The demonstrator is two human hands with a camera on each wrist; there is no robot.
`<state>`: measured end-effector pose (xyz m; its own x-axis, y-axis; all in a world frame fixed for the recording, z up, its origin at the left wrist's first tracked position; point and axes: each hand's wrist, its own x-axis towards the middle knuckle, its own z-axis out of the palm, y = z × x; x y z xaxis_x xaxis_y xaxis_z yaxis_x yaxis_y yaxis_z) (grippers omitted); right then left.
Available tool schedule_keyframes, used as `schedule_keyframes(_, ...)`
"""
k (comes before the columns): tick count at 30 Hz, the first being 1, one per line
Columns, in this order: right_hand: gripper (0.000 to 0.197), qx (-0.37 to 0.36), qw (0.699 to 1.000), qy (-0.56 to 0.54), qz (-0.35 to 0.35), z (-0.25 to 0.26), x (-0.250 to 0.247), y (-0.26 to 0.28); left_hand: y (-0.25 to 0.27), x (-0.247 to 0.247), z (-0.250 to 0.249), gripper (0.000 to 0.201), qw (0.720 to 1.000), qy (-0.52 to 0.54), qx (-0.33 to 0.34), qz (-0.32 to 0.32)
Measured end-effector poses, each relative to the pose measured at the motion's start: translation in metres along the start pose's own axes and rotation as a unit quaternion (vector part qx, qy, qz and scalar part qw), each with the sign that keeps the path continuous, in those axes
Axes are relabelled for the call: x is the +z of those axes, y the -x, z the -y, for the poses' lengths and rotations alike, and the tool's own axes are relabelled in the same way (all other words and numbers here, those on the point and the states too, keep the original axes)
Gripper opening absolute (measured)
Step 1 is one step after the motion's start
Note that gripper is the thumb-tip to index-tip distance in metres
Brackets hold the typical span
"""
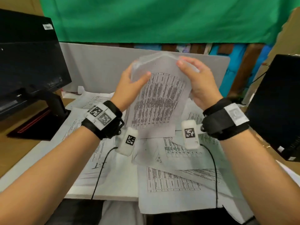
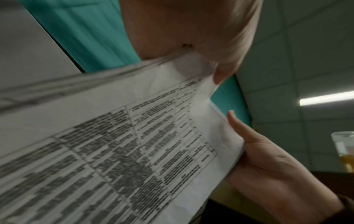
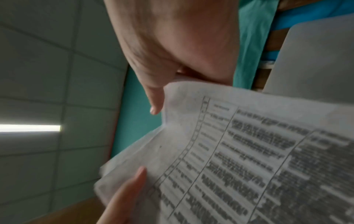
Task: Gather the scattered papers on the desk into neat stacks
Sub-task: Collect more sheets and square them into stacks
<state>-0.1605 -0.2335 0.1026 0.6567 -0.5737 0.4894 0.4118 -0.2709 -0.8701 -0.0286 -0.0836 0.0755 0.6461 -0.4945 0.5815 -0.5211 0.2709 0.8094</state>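
Light was even and soft, coming from overhead; a ceiling strip light [image 2: 325,99] glowed white in both wrist views. Shadows on the counter [image 1: 21,153] were faint. The head view bowed at its edges. The held sheaf of papers [image 1: 159,101] was motion-blurred, its print smeared, most heavily in the right wrist view.

Desk [image 1: 24,163] strewn with overlapping printed papers [image 1: 172,181], monitor stand [image 1: 40,120] at left
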Motion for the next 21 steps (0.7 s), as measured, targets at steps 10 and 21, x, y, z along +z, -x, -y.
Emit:
schedule_keyframes(10, 0.068, 0.189, 0.967, 0.139, 0.102, -0.067, -0.011, 0.036, 0.027, -0.031, 0.066, 0.055, 0.952, -0.040, -0.273, 0.132)
schedule_keyframes(21, 0.060, 0.321, 0.941, 0.057, 0.096, -0.100, -0.016, 0.067, 0.062, -0.010, 0.095, 0.047, 0.935, -0.118, -0.267, 0.200)
